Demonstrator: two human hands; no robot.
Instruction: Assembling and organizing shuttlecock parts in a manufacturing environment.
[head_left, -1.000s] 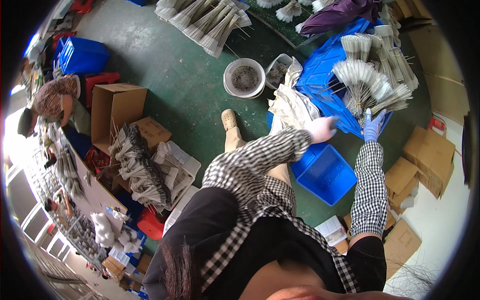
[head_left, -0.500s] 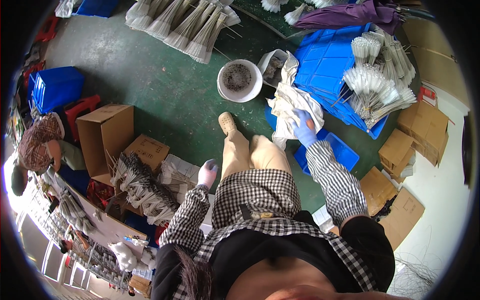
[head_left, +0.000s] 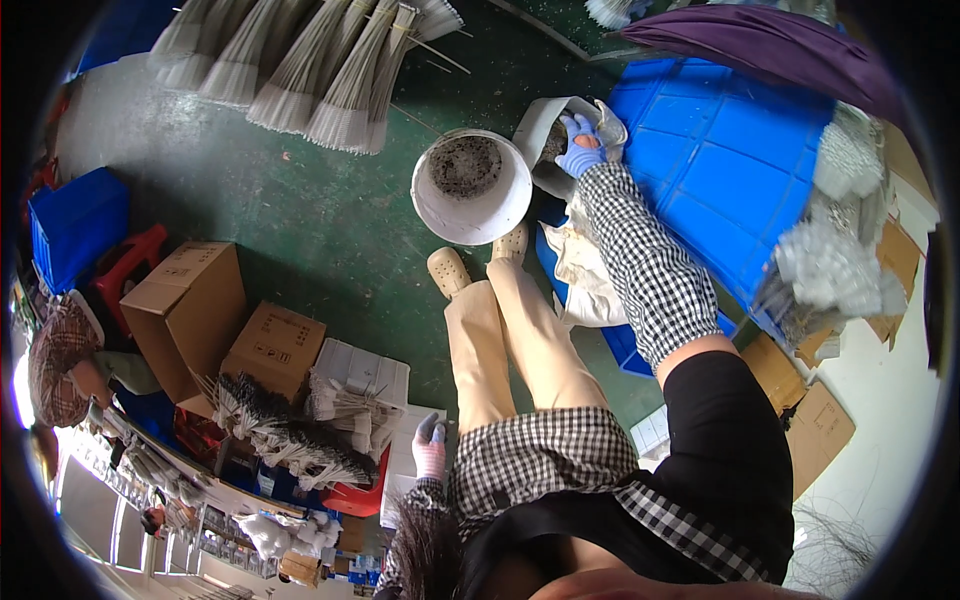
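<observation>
My right hand (head_left: 581,152), in a blue-violet glove with a reddish patch, reaches over the mouth of a whitish container (head_left: 543,118). Its fingers look apart, with nothing visible in them; whether they touch the rim is unclear. Dark grey material shows inside the container. Off-white cloth (head_left: 590,270) hangs below my right forearm, partly hidden by the checked sleeve. A white bucket (head_left: 500,212) with dark specks inside stands left of the container, close to my shoes. My left hand (head_left: 429,452), in a pale pink glove with grey fingertips, hovers empty beside my thigh, fingers stretched out.
A large blue crate (head_left: 700,150) stands on the right, with bundles of white bristled rods (head_left: 840,260) beyond it and a purple umbrella (head_left: 760,50) above. More bundles (head_left: 340,90) lie far left. Cardboard boxes (head_left: 200,300) and dark-tipped brushes (head_left: 280,430) sit left; another person (head_left: 65,370) bends there.
My right hand has left the off-white cloth and moved forward to the container's mouth. My body leans further forward, and my second shoe now shows near the bucket.
</observation>
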